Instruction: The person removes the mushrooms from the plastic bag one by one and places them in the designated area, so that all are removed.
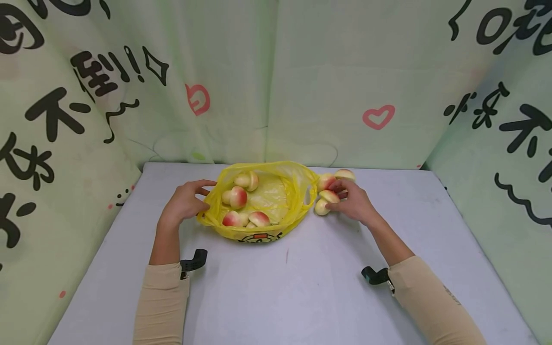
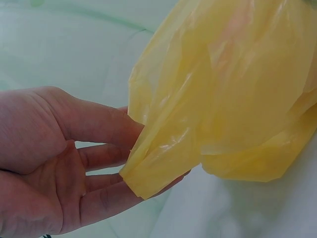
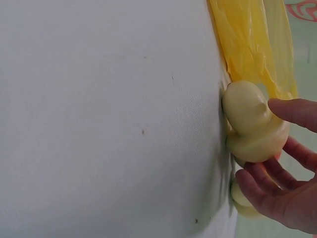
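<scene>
A yellow plastic bag (image 1: 276, 203) lies with its mouth spread wide, and several toy mushrooms (image 1: 238, 197) with red-and-cream caps are inside it. At the bag's left edge my left hand (image 1: 184, 203) pinches the thin plastic (image 2: 168, 153) between thumb and fingers. Just right of the bag, my right hand (image 1: 353, 203) has its thumb and fingers around a toy mushroom (image 3: 247, 114) on the table. That mushroom's cream stem and cap underside face the right wrist camera. More mushrooms (image 1: 345, 174) lie behind it, partly hidden by the fingers.
The white table (image 1: 276, 297) reaches back to a pale green curtain (image 1: 315, 86) with black writing and red hearts. Similar curtains hang at both sides. Black wrist camera mounts (image 1: 195, 259) stick out from both beige sleeves (image 1: 161, 306).
</scene>
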Demonstrator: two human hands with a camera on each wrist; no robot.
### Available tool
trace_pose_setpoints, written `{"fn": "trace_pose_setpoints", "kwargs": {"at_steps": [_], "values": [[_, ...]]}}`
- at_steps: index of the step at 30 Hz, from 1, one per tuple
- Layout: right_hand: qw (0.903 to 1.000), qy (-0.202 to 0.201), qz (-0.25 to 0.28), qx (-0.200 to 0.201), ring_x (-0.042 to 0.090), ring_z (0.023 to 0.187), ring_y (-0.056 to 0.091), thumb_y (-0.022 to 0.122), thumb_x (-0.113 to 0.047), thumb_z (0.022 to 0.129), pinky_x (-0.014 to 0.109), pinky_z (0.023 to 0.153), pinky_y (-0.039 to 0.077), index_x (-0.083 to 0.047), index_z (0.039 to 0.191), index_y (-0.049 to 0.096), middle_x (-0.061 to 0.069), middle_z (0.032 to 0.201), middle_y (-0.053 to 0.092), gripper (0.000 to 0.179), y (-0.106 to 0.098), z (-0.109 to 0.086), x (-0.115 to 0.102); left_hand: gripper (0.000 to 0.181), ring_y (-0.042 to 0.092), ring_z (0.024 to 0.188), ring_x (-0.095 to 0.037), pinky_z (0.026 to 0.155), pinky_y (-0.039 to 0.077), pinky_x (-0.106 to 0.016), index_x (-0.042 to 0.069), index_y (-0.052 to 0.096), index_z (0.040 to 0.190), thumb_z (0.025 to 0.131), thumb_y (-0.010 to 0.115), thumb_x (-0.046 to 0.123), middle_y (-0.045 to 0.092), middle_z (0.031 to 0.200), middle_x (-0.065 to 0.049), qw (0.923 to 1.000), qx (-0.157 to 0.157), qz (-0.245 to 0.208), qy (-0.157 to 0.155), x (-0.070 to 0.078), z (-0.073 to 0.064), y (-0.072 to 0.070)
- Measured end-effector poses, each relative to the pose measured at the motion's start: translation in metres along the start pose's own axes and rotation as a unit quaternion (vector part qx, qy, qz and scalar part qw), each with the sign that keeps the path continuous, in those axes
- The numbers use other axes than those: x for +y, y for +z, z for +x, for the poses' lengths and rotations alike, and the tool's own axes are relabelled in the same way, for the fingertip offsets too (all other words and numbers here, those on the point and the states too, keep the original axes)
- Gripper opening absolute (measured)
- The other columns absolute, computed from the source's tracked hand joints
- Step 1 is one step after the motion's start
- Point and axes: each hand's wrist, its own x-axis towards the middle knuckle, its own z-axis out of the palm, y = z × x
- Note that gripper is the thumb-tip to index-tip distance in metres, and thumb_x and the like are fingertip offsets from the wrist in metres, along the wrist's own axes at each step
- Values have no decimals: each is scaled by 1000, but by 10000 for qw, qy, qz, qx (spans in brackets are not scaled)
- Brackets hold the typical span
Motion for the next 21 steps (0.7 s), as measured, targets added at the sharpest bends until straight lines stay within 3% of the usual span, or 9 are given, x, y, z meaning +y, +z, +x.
{"fn": "trace_pose_setpoints", "kwargs": {"at_steps": [9,21], "values": [[9999,57,85,60,40,119,61,83,-19,86,53,100,53,-1,130,60,19,131,63,53,-2,-3,-3,66,59,121,-41,85,58,-39,14,52,153,90,66,3,59,144,-25,10000,-13,47,-5,0,1,0],[9997,80,96,231,44,127,57,80,-20,90,55,101,54,-2,136,56,20,138,59,55,-6,-6,-6,67,59,121,-41,80,57,-34,13,53,152,88,64,3,60,143,-26,9999,-55,40,84,1,1,-1]]}}
